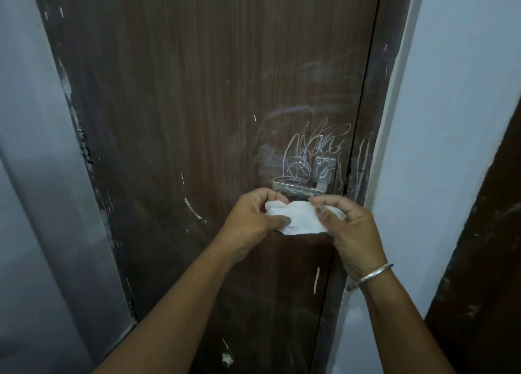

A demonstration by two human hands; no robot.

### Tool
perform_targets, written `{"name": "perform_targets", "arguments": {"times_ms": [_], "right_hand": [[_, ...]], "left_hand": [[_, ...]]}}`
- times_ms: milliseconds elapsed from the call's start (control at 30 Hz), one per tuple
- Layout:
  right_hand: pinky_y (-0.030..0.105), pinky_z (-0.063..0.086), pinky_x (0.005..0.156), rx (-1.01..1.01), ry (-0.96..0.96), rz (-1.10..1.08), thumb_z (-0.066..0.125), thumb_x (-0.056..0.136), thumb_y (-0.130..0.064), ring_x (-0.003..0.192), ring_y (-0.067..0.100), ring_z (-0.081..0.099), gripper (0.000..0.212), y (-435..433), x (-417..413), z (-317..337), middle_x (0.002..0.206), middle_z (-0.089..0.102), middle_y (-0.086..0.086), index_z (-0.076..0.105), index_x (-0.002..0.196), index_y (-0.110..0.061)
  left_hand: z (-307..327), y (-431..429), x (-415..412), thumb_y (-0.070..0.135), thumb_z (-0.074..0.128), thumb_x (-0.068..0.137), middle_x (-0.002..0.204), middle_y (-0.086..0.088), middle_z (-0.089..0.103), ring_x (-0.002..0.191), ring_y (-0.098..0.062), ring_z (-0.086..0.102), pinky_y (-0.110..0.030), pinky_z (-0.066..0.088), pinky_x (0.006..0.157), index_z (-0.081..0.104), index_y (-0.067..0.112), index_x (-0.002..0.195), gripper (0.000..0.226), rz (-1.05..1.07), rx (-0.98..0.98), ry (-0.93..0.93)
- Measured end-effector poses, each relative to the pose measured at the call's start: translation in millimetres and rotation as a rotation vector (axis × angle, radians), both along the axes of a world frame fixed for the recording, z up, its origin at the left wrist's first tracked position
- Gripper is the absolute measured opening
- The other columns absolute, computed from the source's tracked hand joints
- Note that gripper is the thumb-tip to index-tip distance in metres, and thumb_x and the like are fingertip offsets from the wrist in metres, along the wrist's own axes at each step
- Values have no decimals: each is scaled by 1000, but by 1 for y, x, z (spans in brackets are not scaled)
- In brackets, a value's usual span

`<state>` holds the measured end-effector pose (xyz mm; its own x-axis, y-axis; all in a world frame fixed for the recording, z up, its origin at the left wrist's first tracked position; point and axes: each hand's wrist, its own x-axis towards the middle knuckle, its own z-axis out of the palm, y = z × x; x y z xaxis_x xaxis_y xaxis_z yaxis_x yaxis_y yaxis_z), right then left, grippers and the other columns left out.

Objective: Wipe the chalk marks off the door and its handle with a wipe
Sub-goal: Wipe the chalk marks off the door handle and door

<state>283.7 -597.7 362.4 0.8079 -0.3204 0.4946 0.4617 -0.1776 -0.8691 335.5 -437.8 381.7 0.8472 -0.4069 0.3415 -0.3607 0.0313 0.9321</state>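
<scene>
From the head camera, both hands are raised in front of a dark brown wood-grain door (197,120), holding a white wipe (298,218) between them just below the lever handle (293,189). The left hand (253,221) is closed on the wipe's left end, thumb pressed across its front; the right hand (352,227), with a metal bangle (372,275) at the wrist, pinches the right end between thumb and fingers. The wipe is stretched or being folded between them, its long axis running left to right, roughly level, and I cannot tell whether it touches the door. The handle's lever lies horizontal too, pointing left from its square screw plate (324,168) near the door's right edge. As for progress, the cleaning looks barely begun or only partly done: a dense tangle of white chalk scribbles (310,151) sits just above and left of the handle and runs over the plate, with more vertical strokes (363,159) on the frame strip to the right. Fainter, smeared grey patches higher up and left of the scribbles suggest some rubbing there, though that is a judgement. Scattered white flecks lower on the door may be chips, not chalk. Pale blue wall (451,120) flanks the door on the right.
</scene>
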Motion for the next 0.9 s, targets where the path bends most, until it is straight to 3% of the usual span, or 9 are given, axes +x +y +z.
{"name": "perform_targets", "arguments": {"times_ms": [167, 300, 400, 500, 600, 667, 733, 833, 900], "right_hand": [[26, 51, 81, -190, 24, -10, 68, 81, -7, 93, 12, 64, 29, 4, -1, 5, 101, 69, 0, 68, 89, -35], [1, 37, 83, -278, 28, -228, 60, 88, -13, 94, -6, 49, 25, 12, 0, 4, 114, 54, 7, 66, 106, -29], [16, 41, 97, -156, 43, -132, 49, 94, -18, 99, -8, 49, 27, 20, -3, 4, 118, 48, 2, 58, 116, -31], [-9, 25, 79, -230, 86, -147, 47, 94, -25, 100, -17, 35, 32, 28, -2, 3, 127, 31, -5, 56, 125, -22], [5, 30, 87, -308, 31, -219, 53, 93, -22, 116, 2, 40, 26, 30, 1, -1, 126, 39, -7, 64, 116, -17], [14, 43, 73, -267, -6, -199, 54, 93, -18, 91, 4, 58, 18, 30, 2, -5, 101, 63, -5, 66, 106, -21], [12, 41, 57, -234, 0, -217, 53, 93, -16, 65, -1, 57, 16, 31, 1, -8, 77, 65, -8, 68, 100, -20], [18, 46, 63, -221, 20, -246, 53, 92, -11, 72, 3, 59, 21, 30, 0, -9, 82, 67, -5, 68, 106, -16], [27, 50, 71, -182, 30, -187, 52, 90, -5, 82, 10, 62, 26, 29, -1, -5, 88, 67, -5, 67, 106, -21]], "left_hand": [[6, -9, -2, -7, 62, 82, 65, 0, 62, 64, -17, 58, -31, 48, 61, 59, 14, 76, 22, -86, -114, 40], [7, -17, -2, -10, 54, 85, 59, 3, 62, 59, -13, 59, -27, 47, 57, 51, 13, 74, 26, -68, -268, 140], [1, -20, -4, -12, 51, 85, 52, 2, 57, 48, -7, 53, -21, 45, 51, 47, 12, 69, 29, -96, -343, 209], [-5, -21, -6, -14, 47, 82, 59, -4, 55, 54, -13, 51, -25, 47, 55, 47, 14, 65, 33, -161, -407, 295], [-7, -22, -8, -14, 42, 80, 61, -5, 60, 57, -15, 55, -29, 45, 59, 46, 14, 63, 34, -229, -481, 383], [-7, -22, -9, -12, 41, 80, 61, -5, 61, 58, -16, 56, -29, 45, 60, 47, 14, 62, 31, -244, -509, 426], [-8, -23, -10, -9, 45, 82, 61, -5, 60, 57, -16, 56, -28, 47, 58, 49, 13, 63, 29, -201, -497, 423], [-13, -23, -8, -4, 58, 82, 69, -4, 61, 62, -14, 57, -23, 48, 56, 57, 14, 70, 22, 12, -300, 247], [-16, -20, -4, -6, 63, 79, 86, 0, 63, 77, -10, 60, -19, 49, 62, 59, 20, 90, 29, 72, -197, 98]]}}
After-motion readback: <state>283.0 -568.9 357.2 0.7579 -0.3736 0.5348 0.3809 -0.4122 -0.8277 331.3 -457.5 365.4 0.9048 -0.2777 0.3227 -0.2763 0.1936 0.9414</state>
